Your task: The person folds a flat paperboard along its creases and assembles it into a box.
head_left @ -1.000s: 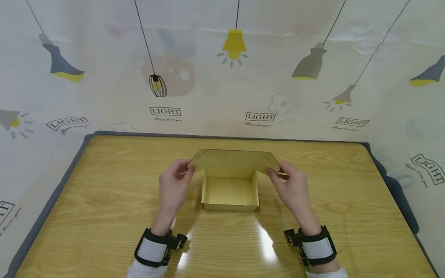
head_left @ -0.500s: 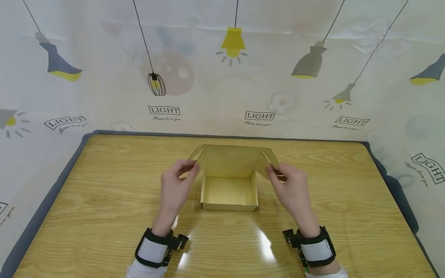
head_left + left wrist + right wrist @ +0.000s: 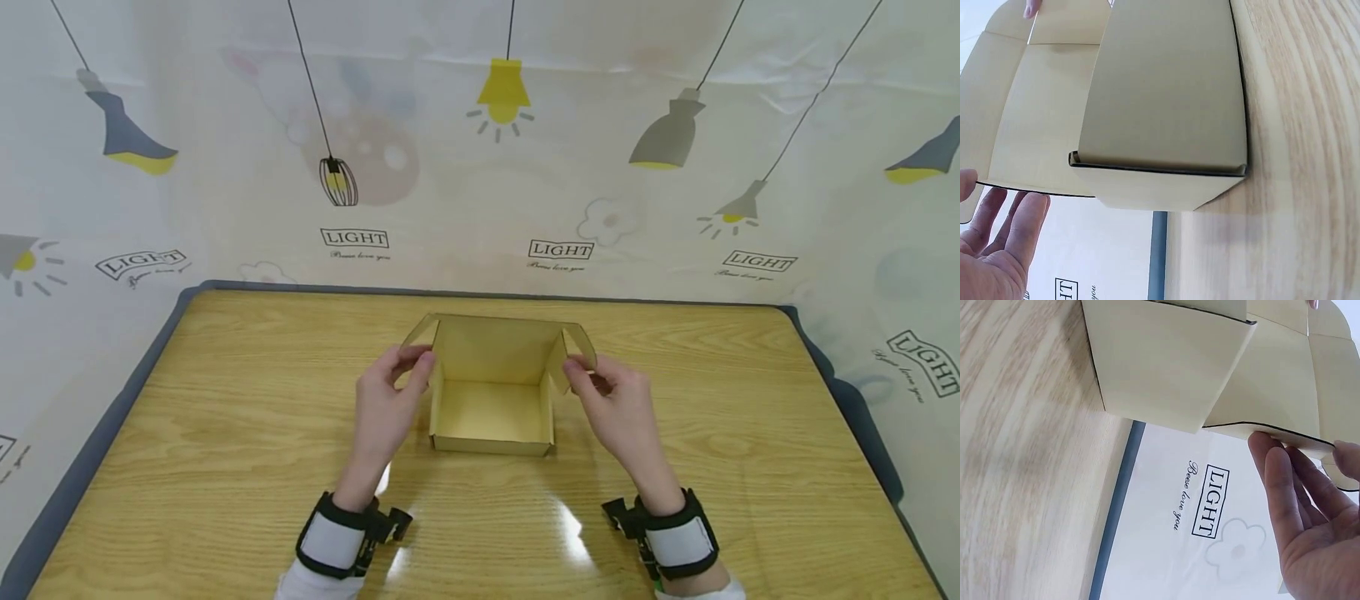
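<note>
A small tan cardboard box [image 3: 491, 447] stands on the table with its lid [image 3: 495, 346] raised at the back. Flaps fold in at both sides of the lid. My left hand [image 3: 386, 400] pinches the lid's left side flap between thumb and fingers. At the other side, my right hand [image 3: 618, 408] pinches the right side flap [image 3: 558, 362]. In the left wrist view, the fingers [image 3: 1025, 225] lie against the outside of the lid [image 3: 1047, 106]. The right wrist view has the fingertips behind the flap and the thumb [image 3: 1349, 459] at its corner. Inside, the box shows a bare bottom.
The wood-grain table [image 3: 225, 433] surrounds the box, with a dark grey edge [image 3: 480, 293] along the back. Behind it hangs a pale curtain [image 3: 450, 167] printed with lamps. A strapped camera mount sits on each wrist.
Both hands have moved inward, folding the lid's side flaps from spread out to nearly square with the lid. The lid has tipped a little further upright. The box stays in place.
</note>
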`<state>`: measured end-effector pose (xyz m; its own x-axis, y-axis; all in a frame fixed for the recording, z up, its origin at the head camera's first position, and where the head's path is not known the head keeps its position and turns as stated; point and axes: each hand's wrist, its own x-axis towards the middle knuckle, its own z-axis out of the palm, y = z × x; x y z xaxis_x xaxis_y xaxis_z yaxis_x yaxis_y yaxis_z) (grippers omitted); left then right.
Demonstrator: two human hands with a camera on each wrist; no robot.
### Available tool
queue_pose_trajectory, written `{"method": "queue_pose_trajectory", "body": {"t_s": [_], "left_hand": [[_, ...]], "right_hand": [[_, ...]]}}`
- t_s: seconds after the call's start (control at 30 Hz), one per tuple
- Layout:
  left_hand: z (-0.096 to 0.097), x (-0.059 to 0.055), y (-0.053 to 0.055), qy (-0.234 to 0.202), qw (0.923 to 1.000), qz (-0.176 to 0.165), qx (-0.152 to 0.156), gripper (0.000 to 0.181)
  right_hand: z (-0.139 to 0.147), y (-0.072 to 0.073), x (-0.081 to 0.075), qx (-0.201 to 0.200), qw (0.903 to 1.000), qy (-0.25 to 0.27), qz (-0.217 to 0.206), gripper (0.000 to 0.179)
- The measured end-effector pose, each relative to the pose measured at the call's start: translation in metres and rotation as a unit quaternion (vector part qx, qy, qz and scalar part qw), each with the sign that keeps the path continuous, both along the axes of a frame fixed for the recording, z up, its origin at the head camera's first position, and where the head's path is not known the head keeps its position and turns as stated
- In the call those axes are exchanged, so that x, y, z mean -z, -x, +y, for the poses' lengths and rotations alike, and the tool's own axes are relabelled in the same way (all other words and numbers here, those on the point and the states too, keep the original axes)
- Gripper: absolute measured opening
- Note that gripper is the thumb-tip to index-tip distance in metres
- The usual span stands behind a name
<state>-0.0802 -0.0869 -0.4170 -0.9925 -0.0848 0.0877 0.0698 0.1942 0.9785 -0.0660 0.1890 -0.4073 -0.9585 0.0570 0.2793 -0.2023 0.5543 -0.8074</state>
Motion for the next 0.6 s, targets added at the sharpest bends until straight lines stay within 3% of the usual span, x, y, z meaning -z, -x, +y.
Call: {"method": "queue_pose_trajectory", "body": {"t_s": [0.3,0.6], "left_hand": [[-0.0017,-0.0014,-0.0003,-0.003,0.9998,-0.013,0.015,0.022],[-0.0028,-0.0025,-0.0001,0.003,0.9983,-0.024,0.052,0.021]], "right_hand": [[0.0008,-0.0017,-0.0003,-0.022,0.9975,0.029,-0.06,0.023],[0.0032,-0.0036,-0.0003,-0.077,0.9939,0.021,-0.076,0.039]]}}
